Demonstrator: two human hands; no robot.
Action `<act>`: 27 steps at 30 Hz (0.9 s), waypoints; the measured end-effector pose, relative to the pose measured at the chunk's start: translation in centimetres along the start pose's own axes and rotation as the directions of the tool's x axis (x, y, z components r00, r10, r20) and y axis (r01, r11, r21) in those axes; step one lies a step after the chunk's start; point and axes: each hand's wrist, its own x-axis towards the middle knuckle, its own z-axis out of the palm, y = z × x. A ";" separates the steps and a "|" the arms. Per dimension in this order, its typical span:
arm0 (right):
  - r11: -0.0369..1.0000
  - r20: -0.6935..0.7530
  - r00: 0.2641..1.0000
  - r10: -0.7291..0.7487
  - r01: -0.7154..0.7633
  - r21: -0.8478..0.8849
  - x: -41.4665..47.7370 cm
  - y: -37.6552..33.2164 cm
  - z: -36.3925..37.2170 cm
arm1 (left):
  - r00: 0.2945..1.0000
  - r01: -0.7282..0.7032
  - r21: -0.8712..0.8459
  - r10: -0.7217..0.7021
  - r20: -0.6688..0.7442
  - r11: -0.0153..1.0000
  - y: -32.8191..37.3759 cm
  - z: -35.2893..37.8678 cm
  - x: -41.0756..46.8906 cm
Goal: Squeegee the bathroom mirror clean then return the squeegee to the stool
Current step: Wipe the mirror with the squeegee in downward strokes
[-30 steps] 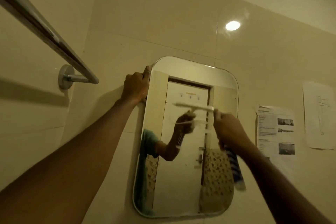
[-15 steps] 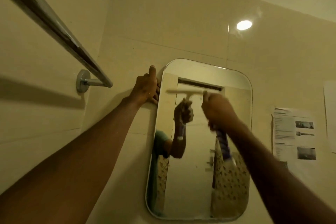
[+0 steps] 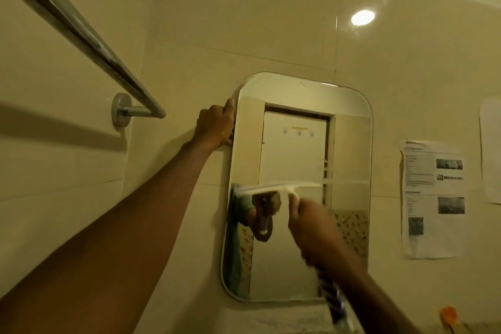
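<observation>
A rounded rectangular mirror (image 3: 349, 149) hangs on the beige tiled wall. My left hand (image 3: 215, 126) grips its upper left edge. My right hand (image 3: 311, 222) holds a squeegee (image 3: 282, 188) by its blue-and-white handle, which sticks out below my fist. The white blade lies level against the glass about halfway down, on the left and middle part of the mirror. The mirror reflects my hand, the handle and a white door. The stool is not in view.
A chrome towel bar (image 3: 81, 35) runs from the upper left to a wall mount (image 3: 122, 110) left of the mirror. Printed paper sheets (image 3: 433, 198) are stuck to the wall on the right. An orange object (image 3: 448, 314) shows at the bottom right.
The squeegee blade rose to near the mirror's top half a second ago, then came down the glass to its middle. My left hand has kept its grip on the mirror edge.
</observation>
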 end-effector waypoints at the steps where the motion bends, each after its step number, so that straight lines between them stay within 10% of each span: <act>1: 0.999 -0.021 0.999 -0.025 0.026 0.024 1.1 -1.0 -1.1 | 1.000 -0.002 0.019 0.002 0.000 1.000 -0.2 0.0 -0.3; 5: 0.990 -0.164 0.978 -0.128 0.137 0.043 5.7 -4.9 -4.0 | 1.000 0.025 0.025 -0.025 -0.008 0.999 -0.3 0.2 -0.5; 27: 0.981 0.014 0.990 -0.141 0.142 -0.135 -0.5 -0.1 3.7 | 1.000 0.027 0.021 -0.026 -0.006 0.999 -0.3 0.2 -0.1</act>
